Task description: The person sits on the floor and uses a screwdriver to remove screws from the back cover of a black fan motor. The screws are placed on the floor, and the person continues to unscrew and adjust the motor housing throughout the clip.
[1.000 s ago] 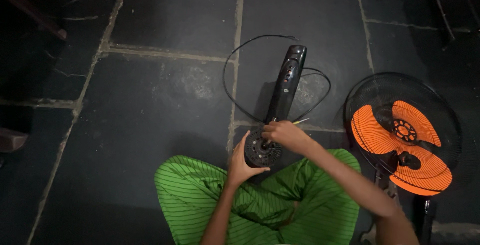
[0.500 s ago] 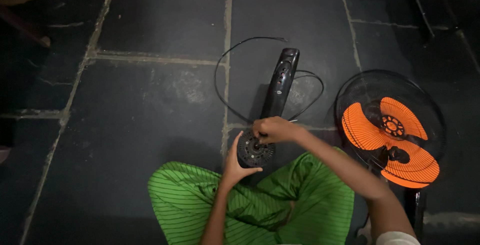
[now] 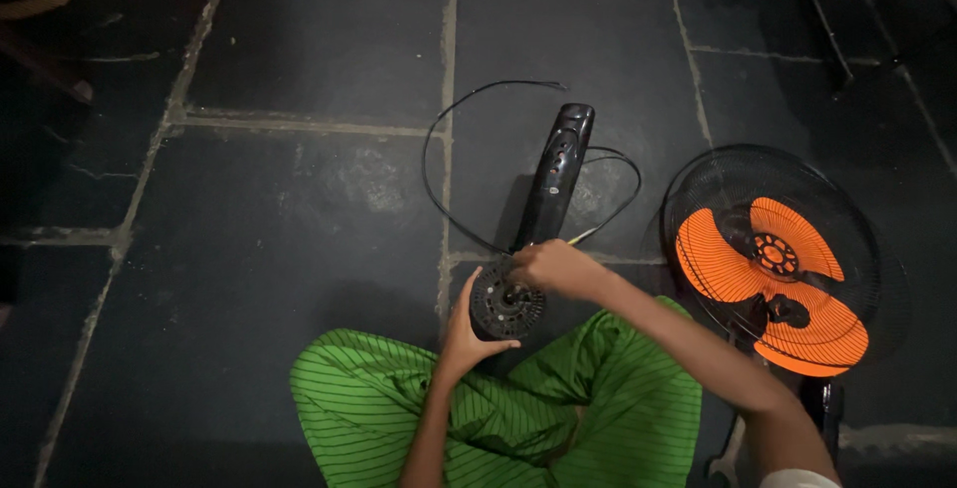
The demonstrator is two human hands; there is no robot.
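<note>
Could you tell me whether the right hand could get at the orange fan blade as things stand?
Probably yes: the right hand rests on the motor, and the orange blade lies uncovered beside that arm.

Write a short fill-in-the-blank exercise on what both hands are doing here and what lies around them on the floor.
1. The left hand cups the round black fan motor from its ____ side.
2. The right hand rests on ____ of the motor.
3. The blades inside the wire fan guard are ____ in colour.
4. A thin black cable loops on the dark ____ floor beside the long black housing.

Missing words: left; top; orange; stone
</note>
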